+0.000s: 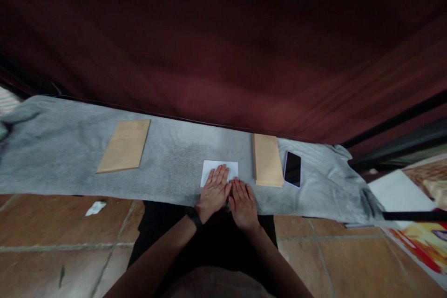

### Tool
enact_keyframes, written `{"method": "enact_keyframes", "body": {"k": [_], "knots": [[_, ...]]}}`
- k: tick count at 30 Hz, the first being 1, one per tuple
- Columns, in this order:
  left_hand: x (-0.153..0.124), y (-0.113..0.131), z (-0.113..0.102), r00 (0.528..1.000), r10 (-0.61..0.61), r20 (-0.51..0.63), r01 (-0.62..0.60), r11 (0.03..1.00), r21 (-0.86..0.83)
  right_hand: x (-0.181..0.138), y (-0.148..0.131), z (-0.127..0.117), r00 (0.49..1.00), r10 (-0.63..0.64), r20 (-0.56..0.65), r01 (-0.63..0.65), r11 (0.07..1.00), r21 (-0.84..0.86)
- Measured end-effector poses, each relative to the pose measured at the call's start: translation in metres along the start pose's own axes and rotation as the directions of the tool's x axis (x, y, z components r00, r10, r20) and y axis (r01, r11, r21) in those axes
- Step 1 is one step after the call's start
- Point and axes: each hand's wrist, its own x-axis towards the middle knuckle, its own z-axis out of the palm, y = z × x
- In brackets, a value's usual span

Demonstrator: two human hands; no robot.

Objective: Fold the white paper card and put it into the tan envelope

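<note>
Cloth (178, 153) is free left of the paper (209, 166); brown stack (268, 160) blocks right.

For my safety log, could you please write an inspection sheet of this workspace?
Surface: grey fabric cover, wrinkled at right end.
Job's things: white rectangular paper; flat tan paper envelope at left; tan paper stack at right.
Clutter: purple-edged black rectangular phone beside the stack; crumpled white scrap on floor.
Hands: left hand flat on the paper; right hand at its near right corner.
Cables: possibly a thin strand, far left.
Surroundings: dark red fabric behind; brown tiled floor.
</note>
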Motion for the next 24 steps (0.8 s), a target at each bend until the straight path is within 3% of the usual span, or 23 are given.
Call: {"method": "enact_keyframes", "body": {"k": [8, 14, 24], "knots": [[-0.006, -0.031, -0.011, 0.996, -0.088, -0.018, 0.089, 0.995, 0.038, 0.03, 0.006, -0.011, 0.999, 0.042, 0.012, -0.044, 0.985, 0.167], [-0.006, -0.034, -0.009, 0.997, -0.079, -0.004, 0.079, 0.995, 0.057, 0.07, 0.001, 0.003, 0.999, 0.0, 0.032, -0.005, 0.989, 0.147], [-0.005, -0.034, -0.011, 0.997, -0.077, 0.007, 0.076, 0.996, 0.039, 0.062, 0.012, 0.017, 0.997, 0.061, -0.037, -0.061, 0.998, 0.014]]}}
